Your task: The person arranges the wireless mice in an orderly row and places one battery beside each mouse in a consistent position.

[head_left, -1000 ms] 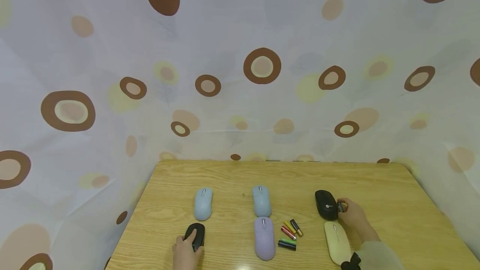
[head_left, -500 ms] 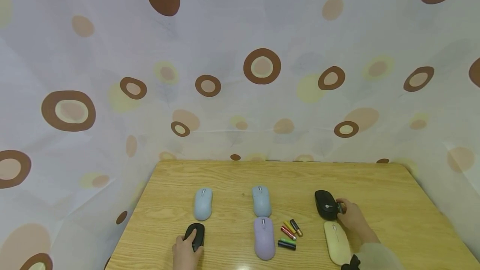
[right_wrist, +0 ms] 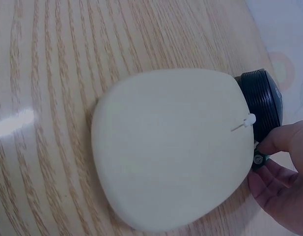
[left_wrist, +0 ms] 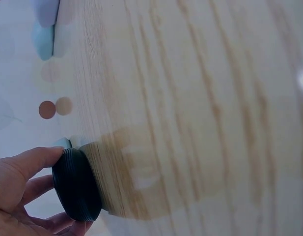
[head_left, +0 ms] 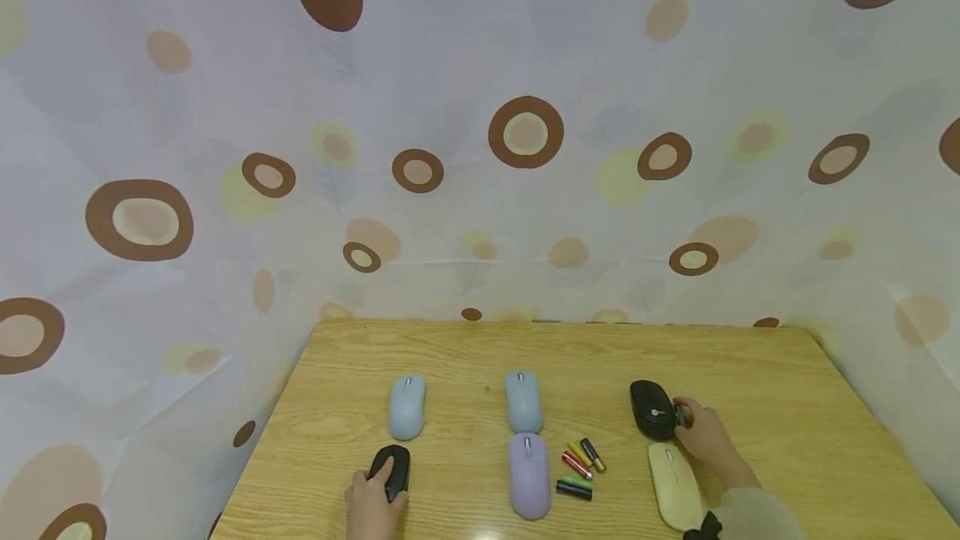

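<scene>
In the head view my left hand (head_left: 372, 502) grips a black computer mouse (head_left: 398, 470) at the front left of the table. The left wrist view shows the thumb and fingers on opposite sides of that black mouse (left_wrist: 76, 184). At the right, my right hand (head_left: 708, 436) pinches a small battery (head_left: 681, 416) right beside another black mouse (head_left: 651, 409). From the right wrist, the battery's round metal end (right_wrist: 259, 158) shows between thumb and fingers, close to the ribbed edge of the black mouse (right_wrist: 261, 103). A cream mouse (right_wrist: 171, 147) lies just in front of it.
Light blue mice (head_left: 407, 408) stand at the left and centre of the wooden table (head_left: 450, 348). A purple mouse (head_left: 529, 477) lies before the central one. Several loose batteries (head_left: 576, 465) are scattered to its right. A patterned cloth (head_left: 525, 215) hangs behind the table.
</scene>
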A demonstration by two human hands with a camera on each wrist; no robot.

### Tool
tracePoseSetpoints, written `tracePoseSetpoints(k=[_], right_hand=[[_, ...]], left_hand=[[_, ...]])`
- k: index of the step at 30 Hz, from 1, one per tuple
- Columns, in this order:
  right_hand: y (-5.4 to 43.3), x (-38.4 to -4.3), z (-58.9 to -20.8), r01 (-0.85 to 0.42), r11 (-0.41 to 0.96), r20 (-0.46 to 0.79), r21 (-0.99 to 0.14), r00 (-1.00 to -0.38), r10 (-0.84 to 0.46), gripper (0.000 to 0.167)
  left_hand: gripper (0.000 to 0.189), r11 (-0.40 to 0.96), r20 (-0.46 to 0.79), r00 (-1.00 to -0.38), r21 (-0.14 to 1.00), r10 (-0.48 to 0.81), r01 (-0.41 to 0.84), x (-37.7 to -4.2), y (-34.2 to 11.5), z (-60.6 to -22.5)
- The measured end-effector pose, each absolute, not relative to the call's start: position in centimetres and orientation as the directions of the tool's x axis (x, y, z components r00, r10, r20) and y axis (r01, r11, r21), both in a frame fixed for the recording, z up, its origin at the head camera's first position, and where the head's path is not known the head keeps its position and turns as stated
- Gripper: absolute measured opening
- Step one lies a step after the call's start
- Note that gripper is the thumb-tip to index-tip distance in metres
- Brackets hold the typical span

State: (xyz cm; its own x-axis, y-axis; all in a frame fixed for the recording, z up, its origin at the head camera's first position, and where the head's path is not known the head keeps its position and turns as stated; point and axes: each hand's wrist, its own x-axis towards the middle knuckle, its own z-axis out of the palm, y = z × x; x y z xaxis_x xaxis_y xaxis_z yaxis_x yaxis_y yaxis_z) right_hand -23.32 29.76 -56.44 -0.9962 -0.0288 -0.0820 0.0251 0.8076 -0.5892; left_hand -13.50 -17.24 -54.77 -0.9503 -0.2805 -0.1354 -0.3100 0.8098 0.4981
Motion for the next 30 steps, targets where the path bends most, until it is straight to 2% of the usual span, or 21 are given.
tracePoseSetpoints(k=[6, 9, 12, 16, 21, 24, 30], right_hand=[[29.5, -23.1, -55.7, 0.058, 0.796, -0.111, -0.603, -0.994, -0.012, 0.054], [29.3, -23.0, -55.3, 0.053, 0.789, -0.073, -0.613, -0.997, 0.011, 0.06], [28.4, -22.7, -54.7, 0.03, 0.773, 0.016, -0.634, -0.999, 0.051, 0.066], [26.3, -22.2, -53.8, -0.077, 0.749, 0.172, -0.658, -0.984, 0.049, 0.065], [22.9, -21.3, -53.3, -0.242, 0.751, 0.299, -0.615, -0.952, -0.063, 0.056], [21.0, -20.8, -53.3, -0.276, 0.752, 0.277, -0.599, -0.952, -0.129, 0.053], [18.3, -20.2, -54.3, -0.228, 0.784, 0.112, -0.578, -0.973, -0.2, 0.047]], left_hand=[[0.052, 0.81, -0.118, -0.955, 0.508, -0.273, -0.294, -13.5, -17.3, -54.8], [0.052, 0.804, -0.127, -0.954, 0.515, -0.273, -0.298, -13.5, -17.3, -54.8], [0.052, 0.799, -0.136, -0.952, 0.519, -0.274, -0.304, -13.5, -17.3, -54.8], [0.052, 0.799, -0.135, -0.951, 0.518, -0.277, -0.306, -13.5, -17.3, -54.9], [0.052, 0.802, -0.126, -0.952, 0.516, -0.278, -0.302, -13.5, -17.3, -54.9], [0.052, 0.804, -0.121, -0.954, 0.516, -0.273, -0.296, -13.5, -17.3, -55.0], [0.052, 0.806, -0.117, -0.958, 0.52, -0.262, -0.284, -13.5, -17.4, -54.9]])
